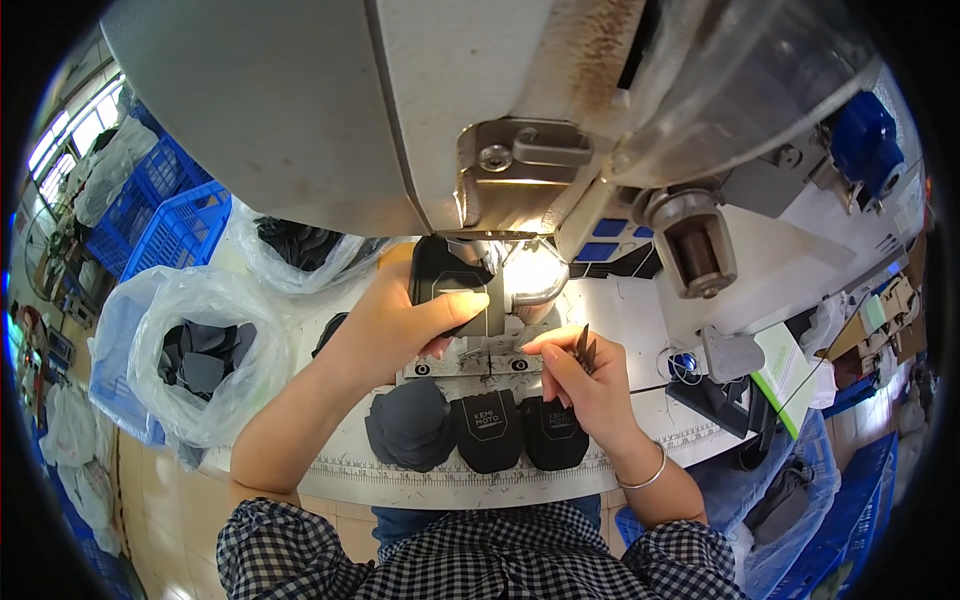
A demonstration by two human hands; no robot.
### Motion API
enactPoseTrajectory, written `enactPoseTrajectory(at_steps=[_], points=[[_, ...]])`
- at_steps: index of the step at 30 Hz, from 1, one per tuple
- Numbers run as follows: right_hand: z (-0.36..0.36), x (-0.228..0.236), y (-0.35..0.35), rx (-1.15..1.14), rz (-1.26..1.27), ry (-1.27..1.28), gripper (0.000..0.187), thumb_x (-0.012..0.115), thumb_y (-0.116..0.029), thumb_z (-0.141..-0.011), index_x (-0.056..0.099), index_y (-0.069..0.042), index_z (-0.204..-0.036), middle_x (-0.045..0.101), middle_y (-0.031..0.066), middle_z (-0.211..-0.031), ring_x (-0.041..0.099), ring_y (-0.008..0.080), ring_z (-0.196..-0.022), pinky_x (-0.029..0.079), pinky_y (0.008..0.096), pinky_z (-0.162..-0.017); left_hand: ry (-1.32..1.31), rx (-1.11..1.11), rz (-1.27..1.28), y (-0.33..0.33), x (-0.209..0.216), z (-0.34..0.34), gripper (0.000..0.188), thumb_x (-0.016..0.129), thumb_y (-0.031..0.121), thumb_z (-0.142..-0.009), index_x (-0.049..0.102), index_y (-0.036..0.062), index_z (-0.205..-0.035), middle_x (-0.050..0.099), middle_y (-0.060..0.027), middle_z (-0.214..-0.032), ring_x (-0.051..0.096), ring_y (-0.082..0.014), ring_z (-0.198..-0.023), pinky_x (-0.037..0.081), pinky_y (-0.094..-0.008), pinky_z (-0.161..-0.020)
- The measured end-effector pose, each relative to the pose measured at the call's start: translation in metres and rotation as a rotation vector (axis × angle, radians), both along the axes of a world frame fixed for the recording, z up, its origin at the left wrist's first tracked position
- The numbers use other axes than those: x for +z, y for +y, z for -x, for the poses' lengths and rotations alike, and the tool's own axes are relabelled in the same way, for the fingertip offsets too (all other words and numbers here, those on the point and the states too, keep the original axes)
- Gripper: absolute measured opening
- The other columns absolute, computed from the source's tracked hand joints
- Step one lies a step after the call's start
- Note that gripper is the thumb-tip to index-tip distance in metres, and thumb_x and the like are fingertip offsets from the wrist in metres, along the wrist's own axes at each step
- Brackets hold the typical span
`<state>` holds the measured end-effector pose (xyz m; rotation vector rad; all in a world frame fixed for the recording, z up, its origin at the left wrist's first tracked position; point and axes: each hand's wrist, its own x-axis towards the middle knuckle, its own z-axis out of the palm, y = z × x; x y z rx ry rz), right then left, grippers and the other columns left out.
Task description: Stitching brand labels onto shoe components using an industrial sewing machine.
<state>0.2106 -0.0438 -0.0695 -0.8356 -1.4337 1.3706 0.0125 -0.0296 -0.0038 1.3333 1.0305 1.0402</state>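
1. Large cream-painted metal sewing machine head (300, 110): smooth, semi-gloss, rust-speckled near the needle bar.
2. Brushed steel clamp plate (520, 150): shiny, screw-fastened.
3. Black shield-shaped fabric patch (445, 280), pinched in left hand (400, 325): matt, slightly rubbery look.
4. Small dark metal snips (584, 347) in right hand (590, 385): dull finish.
5. Stacked dark grey cloth pieces (412, 422): matt, soft.
6. Thin silver metal bangle (645, 478): polished.
7. Clear crinkled plastic bags (200, 300): glossy.
8. Blue lattice plastic crates (175, 225): smooth.
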Motion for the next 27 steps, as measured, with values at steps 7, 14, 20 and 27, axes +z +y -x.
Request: enactPoseTrajectory(at_steps=[7,14,20,27], points=[[0.0,0.0,-0.001,-0.006,-0.001,-0.004,0.015,0.049,-0.009,-0.085,0.06,0.0,-0.088,0.049,-0.0017,-0.058,0.046,0.0034,-0.051,0.036,0.0161,-0.046,-0.016,0.008,0.048,0.016,-0.003,0.005,0.016,0.059,0.01,-0.074,0.054,0.0002,-0.084,0.051,-0.0025,-0.065,0.044,-0.0067,-0.046,0.034,-0.0182,-0.039],[0.0,-0.002,0.001,-0.006,0.006,-0.005,0.015,0.049,-0.01,-0.085,0.06,0.0,-0.088,0.05,-0.0015,-0.058,0.046,0.0035,-0.051,0.035,0.0159,-0.046,-0.139,0.035,0.021,0.023,-0.001,0.003,0.015,0.052,0.001,-0.077,0.052,-0.0018,-0.091,0.053,-0.0065,-0.074,0.045,-0.0097,-0.048,0.034,-0.019,-0.041],[0.0,-0.001,0.001,-0.011,0.006,-0.019,0.016,0.049,-0.01,-0.085,0.06,0.0,-0.087,0.05,-0.0014,-0.058,0.046,0.0035,-0.051,0.035,0.0159,-0.046,-0.129,-0.018,0.003,0.023,0.001,0.005,0.014,0.051,0.001,-0.078,0.052,-0.0021,-0.091,0.053,-0.0072,-0.073,0.046,-0.01,-0.049,0.033,-0.0188,-0.042],[-0.008,0.005,-0.004,-0.025,-0.014,0.017,0.015,0.049,-0.009,-0.085,0.059,0.001,-0.09,0.051,-0.0013,-0.059,0.047,0.0035,-0.051,0.035,0.0156,-0.046,-0.09,-0.011,0.013,0.024,-0.001,0.006,0.013,0.052,0.004,-0.079,0.053,-0.0019,-0.09,0.054,-0.0059,-0.07,0.048,-0.0098,-0.049,0.033,-0.0189,-0.041]])
